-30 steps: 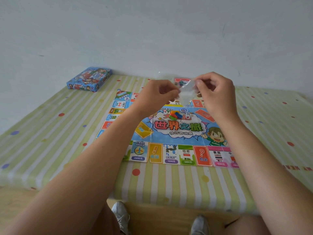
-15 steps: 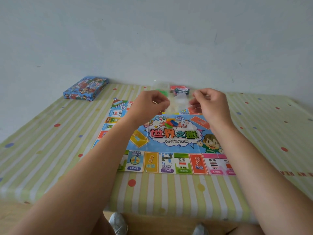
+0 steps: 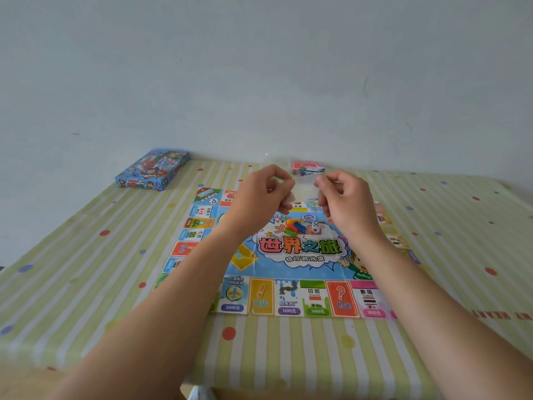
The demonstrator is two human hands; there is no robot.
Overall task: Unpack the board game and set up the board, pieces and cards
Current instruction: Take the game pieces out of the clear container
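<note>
My left hand (image 3: 265,194) and right hand (image 3: 343,197) pinch the bag (image 3: 304,189) with curled fingers over the board (image 3: 302,268); I ease it open slowly, lest anything inside scatters.

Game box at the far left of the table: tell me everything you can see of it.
The game box is a flat rectangular pack, seemingly printed cardboard, blue with cartoon figures and red patches. It lies flat and looks closed, at an angle near the wall, on the striped table cover, apart from the board. Only the cover touches it. Its small print is unreadable.
</note>
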